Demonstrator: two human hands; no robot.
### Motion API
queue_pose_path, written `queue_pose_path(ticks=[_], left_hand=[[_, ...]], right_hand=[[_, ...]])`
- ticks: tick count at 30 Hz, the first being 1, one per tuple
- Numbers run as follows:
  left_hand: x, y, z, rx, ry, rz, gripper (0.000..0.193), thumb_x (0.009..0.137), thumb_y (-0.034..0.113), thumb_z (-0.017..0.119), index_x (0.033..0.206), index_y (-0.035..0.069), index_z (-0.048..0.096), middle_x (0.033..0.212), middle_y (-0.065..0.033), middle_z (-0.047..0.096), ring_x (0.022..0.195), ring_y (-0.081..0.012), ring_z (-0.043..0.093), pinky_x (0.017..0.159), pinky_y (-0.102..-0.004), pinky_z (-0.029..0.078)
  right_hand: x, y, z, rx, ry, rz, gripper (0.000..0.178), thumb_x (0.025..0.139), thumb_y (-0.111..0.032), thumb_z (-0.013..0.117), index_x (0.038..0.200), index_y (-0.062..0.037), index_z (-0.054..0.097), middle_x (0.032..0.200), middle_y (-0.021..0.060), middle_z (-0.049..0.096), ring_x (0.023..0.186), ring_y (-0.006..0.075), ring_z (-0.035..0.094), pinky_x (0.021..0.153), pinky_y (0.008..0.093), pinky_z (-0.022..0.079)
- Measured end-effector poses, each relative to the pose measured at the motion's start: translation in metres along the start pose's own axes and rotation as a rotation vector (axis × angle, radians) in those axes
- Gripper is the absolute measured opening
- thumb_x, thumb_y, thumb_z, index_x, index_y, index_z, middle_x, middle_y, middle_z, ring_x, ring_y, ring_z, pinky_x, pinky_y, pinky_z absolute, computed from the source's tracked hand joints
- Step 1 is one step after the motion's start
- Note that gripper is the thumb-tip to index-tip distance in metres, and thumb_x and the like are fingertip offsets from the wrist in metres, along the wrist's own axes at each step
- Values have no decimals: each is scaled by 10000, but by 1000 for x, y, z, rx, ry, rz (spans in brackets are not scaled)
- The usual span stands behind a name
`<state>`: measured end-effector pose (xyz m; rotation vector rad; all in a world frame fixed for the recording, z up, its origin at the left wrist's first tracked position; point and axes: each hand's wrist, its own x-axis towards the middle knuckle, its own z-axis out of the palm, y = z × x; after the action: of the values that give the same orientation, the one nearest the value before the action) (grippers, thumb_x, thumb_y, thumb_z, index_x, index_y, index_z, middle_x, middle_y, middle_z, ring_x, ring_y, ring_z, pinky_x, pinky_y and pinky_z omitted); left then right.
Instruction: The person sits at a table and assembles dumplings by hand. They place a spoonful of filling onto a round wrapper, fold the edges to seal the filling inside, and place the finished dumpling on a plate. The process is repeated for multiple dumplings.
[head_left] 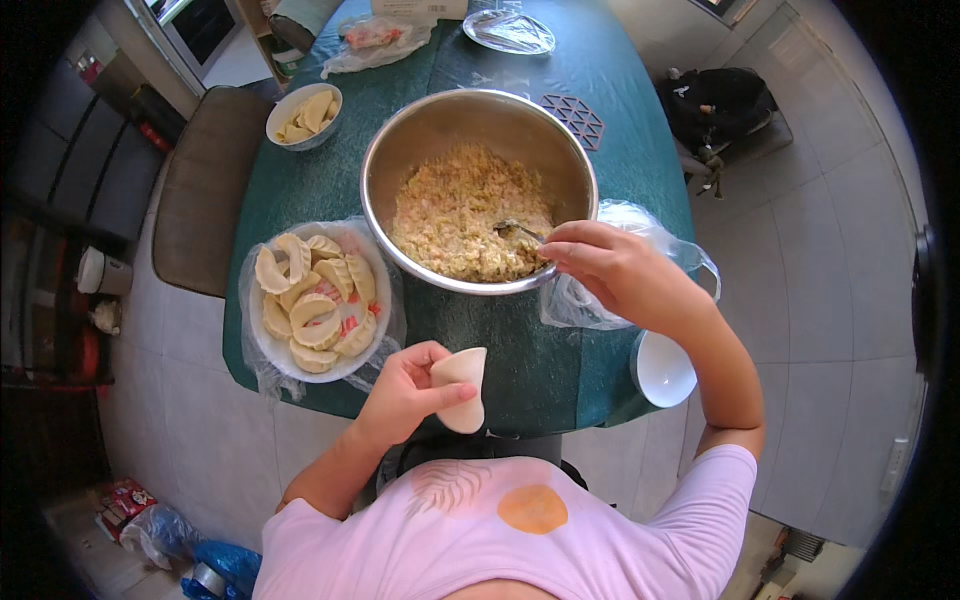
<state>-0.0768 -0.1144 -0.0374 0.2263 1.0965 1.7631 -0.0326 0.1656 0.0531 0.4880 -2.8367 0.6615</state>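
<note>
My left hand [412, 392] pinches a round dumpling wrapper [462, 388], which curves a little, just off the table's near edge. In my right hand [612, 262] is a metal spoon [517, 231], its bowl down in the minced filling [465, 205]. That filling covers the bottom of a large steel bowl [372, 165], heaped toward the far side. Left of the bowl, a plastic-lined plate [262, 338] carries several folded dumplings [316, 308]. The spoon's handle is mostly hidden by my fingers.
A bowl of dumplings [304, 118] stands at the far left. To the right are a plastic bag [585, 300], a white bowl [664, 370] and a dark lattice trivet [574, 122]. A film-covered plate [509, 32] and another bag [378, 42] lie at the back.
</note>
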Motion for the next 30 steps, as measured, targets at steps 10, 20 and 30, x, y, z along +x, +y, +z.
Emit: queue_pose_path(ticks=[10,20,30], left_hand=[[8,-3,-10,-483,-177,-50,168,831,49,625,916,81,484,1070,-156,598,980,-218,607,871,-346,483],[13,-2,-10,-576,-15,-185,438,909,139,529,1300,-18,411,1287,-180,505,1216,-282,486,1050,-421,367],[14,-1,-5,-707,-77,-215,467,911,173,494,1321,-23,387,1351,-200,440,1273,-300,422,1092,-444,299]], right_hand=[[71,70,18,-111,133,94,179,894,-109,552,1030,-7,611,996,167,640,886,325,627,787,377,512],[52,41,31,-184,-12,-78,216,840,-74,619,1044,0,619,982,152,614,907,305,601,793,381,491],[55,32,19,-225,97,-81,234,804,-84,607,1026,-10,601,971,128,622,890,268,607,783,366,469]])
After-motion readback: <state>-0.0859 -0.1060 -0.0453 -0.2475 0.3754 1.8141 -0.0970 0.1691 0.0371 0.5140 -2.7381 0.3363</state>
